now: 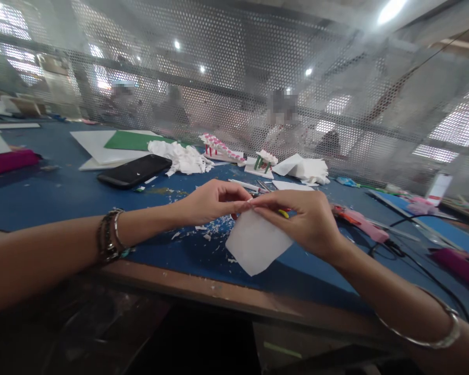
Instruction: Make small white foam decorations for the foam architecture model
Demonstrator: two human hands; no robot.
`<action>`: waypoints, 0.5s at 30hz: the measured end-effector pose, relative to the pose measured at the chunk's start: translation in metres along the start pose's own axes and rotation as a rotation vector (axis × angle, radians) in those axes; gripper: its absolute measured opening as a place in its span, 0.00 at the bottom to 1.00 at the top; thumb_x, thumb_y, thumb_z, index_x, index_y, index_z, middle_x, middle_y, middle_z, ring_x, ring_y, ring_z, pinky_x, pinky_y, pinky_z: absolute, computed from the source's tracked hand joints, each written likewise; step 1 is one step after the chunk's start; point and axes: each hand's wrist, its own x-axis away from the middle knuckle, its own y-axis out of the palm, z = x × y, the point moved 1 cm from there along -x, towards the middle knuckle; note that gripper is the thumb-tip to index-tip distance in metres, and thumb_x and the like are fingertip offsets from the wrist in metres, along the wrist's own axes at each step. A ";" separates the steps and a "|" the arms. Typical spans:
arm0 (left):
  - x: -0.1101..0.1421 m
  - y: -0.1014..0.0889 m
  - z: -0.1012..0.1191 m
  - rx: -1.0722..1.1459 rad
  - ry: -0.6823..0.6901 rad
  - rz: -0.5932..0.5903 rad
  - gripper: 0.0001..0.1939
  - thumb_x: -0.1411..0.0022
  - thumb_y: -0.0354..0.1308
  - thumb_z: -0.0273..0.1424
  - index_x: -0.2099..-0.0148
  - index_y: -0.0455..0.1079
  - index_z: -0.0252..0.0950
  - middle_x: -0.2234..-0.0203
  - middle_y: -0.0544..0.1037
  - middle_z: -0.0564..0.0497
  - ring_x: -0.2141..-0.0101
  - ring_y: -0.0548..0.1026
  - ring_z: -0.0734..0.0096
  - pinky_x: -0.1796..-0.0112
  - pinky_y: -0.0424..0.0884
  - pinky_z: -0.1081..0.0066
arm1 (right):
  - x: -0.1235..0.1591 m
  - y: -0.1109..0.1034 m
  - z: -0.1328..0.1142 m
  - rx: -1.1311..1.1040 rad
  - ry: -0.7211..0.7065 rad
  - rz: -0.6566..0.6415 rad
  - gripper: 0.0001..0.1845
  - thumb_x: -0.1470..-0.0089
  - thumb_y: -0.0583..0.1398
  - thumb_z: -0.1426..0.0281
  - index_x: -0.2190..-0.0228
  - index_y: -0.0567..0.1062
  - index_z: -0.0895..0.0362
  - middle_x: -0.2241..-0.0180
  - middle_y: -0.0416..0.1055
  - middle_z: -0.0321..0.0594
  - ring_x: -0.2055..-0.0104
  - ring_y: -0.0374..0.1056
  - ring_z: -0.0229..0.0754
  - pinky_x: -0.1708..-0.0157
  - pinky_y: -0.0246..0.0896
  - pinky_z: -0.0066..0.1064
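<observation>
A thin white sheet, soft like tissue or paper, hangs from both hands over the table's front edge. My left hand pinches its top corner between thumb and fingertips. Right beside it, my right hand pinches the same corner, so the fingertips of both hands meet. The rest of the sheet droops below my right hand in a rough diamond. What the pinched corner looks like is hidden by the fingers. White paper scraps lie on the table under and beside the hands.
On the blue table lie a black phone, crumpled white paper, a green sheet and small pink-and-white models. A pink glue gun with a black cord lies to the right. A perforated metal screen stands behind.
</observation>
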 end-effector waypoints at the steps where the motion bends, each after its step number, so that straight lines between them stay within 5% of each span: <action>1: 0.000 0.000 0.000 0.013 -0.007 -0.001 0.05 0.49 0.53 0.22 0.71 0.69 0.32 0.80 0.70 0.56 0.79 0.66 0.84 0.77 0.65 0.83 | 0.001 0.001 -0.001 0.048 -0.055 0.023 0.06 0.52 0.57 0.75 0.72 0.75 0.57 0.74 0.75 0.35 0.74 0.69 0.32 0.75 0.61 0.21; 6: -0.001 0.001 0.002 0.070 -0.036 0.000 0.04 0.50 0.52 0.21 0.72 0.69 0.31 0.82 0.70 0.57 0.80 0.66 0.85 0.78 0.65 0.84 | 0.006 0.006 -0.003 0.201 -0.168 0.089 0.06 0.48 0.54 0.74 0.70 0.72 0.57 0.73 0.74 0.35 0.72 0.68 0.32 0.72 0.61 0.22; 15: 0.000 0.002 0.003 -0.025 0.013 0.048 0.03 0.49 0.53 0.22 0.71 0.68 0.31 0.81 0.69 0.57 0.80 0.64 0.86 0.79 0.62 0.86 | 0.004 0.008 -0.001 0.214 -0.057 0.060 0.06 0.46 0.52 0.71 0.72 0.68 0.57 0.76 0.71 0.34 0.76 0.65 0.32 0.76 0.58 0.22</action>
